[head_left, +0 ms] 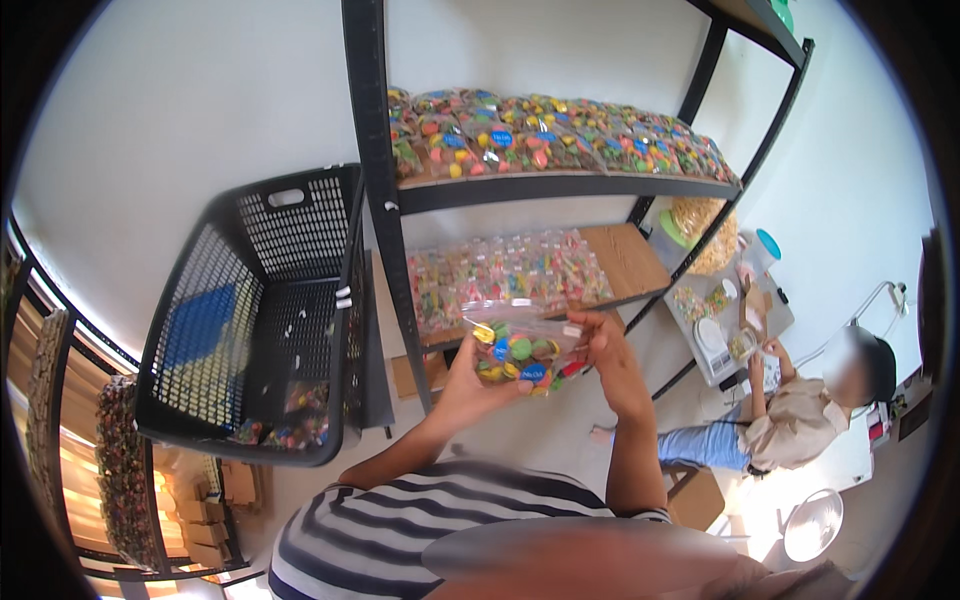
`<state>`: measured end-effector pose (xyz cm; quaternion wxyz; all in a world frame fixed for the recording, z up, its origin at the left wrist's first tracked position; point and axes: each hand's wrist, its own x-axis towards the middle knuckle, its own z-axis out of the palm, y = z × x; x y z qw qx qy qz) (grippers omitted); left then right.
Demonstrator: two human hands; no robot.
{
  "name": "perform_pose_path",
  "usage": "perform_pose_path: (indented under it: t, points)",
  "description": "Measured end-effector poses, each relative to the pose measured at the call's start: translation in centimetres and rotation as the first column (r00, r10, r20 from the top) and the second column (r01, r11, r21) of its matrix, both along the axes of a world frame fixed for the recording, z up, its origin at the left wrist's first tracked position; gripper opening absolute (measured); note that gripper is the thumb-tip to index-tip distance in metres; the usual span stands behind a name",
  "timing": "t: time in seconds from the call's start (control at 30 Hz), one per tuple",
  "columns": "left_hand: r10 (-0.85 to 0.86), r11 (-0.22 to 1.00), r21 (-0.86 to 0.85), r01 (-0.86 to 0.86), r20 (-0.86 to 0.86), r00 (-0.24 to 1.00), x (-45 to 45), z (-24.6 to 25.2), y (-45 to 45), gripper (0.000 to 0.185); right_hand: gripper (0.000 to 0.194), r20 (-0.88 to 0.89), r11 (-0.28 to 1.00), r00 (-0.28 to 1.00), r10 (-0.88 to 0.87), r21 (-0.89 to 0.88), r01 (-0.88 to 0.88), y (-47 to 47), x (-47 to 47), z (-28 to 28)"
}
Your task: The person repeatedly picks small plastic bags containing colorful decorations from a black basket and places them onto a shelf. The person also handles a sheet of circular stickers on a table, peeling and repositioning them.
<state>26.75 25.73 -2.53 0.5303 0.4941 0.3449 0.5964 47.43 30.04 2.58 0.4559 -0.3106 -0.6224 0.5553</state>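
Note:
My left hand [457, 390] holds clear zip bags of colourful round candies [517, 356] from below and the left side, in front of the shelving. Two round blue labels with writing show on the bags. At the bags' right edge is my right hand [604, 352], its fingers curled near the zip strip; whether it grips the plastic is hard to tell. To the left stands a black plastic crate [300, 285] with several small candy bags [300, 420] at its lower end.
Filled candy bags [540, 135] crowd the upper shelf, and smaller bags [502, 262] lie on the shelf below. A black metal post [382, 187] rises between crate and shelves. At right, a person [802, 420] sits by a table with a scale [712, 345]. A fan [814, 525] stands lower right.

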Motion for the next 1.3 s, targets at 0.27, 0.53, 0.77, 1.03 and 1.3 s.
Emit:
perform_pose_path:
  t: [0.27,0.53,0.77,1.03,1.3]
  points:
    - [0.199,0.975,0.079,-0.209,0.115,0.973,-0.7,-0.7,5.3,0.078,0.035,0.311,0.979,0.95,-0.002,0.193,-0.062,3.8,-2.9,0.9]
    - [0.216,0.961,0.133,-0.244,0.193,0.957,-3.4,-0.3,4.6,0.074,0.016,0.458,0.89,0.882,-0.109,0.44,-0.119,10.1,-3.8,12.7]
    - [0.413,0.89,0.115,-0.442,0.21,0.886,-3.2,0.5,3.0,0.073,0.019,0.379,0.703,0.922,-0.078,0.676,-0.218,26.7,-13.0,20.7]
    - [0.577,0.766,0.21,-0.607,0.192,0.794,-3.5,0.4,2.7,0.07,0.023,0.551,0.825,0.832,-0.062,0.498,-0.268,41.2,-23.5,17.6]
    - [0.617,0.738,0.242,-0.629,0.134,0.776,-3.1,1.7,4.3,0.064,0.028,0.536,0.507,0.819,-0.205,0.774,-0.38,31.6,-20.1,21.9]
